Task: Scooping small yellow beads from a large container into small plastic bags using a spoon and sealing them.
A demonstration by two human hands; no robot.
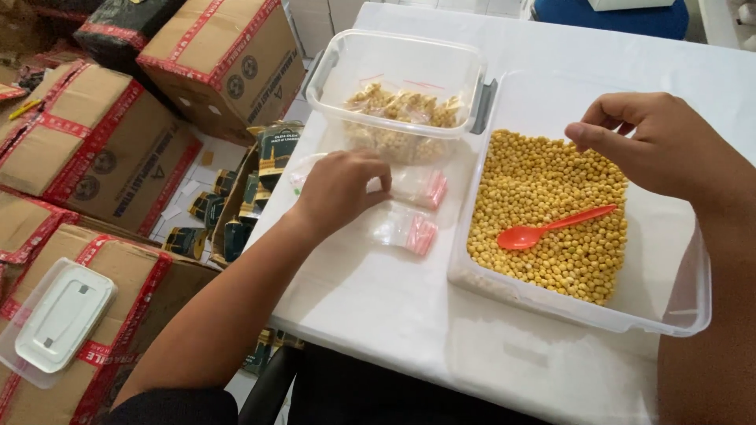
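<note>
A: Setting reads as a small packing or stock room, not a kitchen.

B: Evidence?

A: Taped cardboard cartons (94, 149) stacked on the floor at left, one open carton (244, 201) full of dark retail pouches. White-covered table (378, 307) serving as a workbench.

B: On the bench?

A: A clear tub of loose yellow beans (551, 212), a second tub of filled bags (398, 86), small zip bags (405, 228) lying between them. Bulk goods portioned by hand.
</note>
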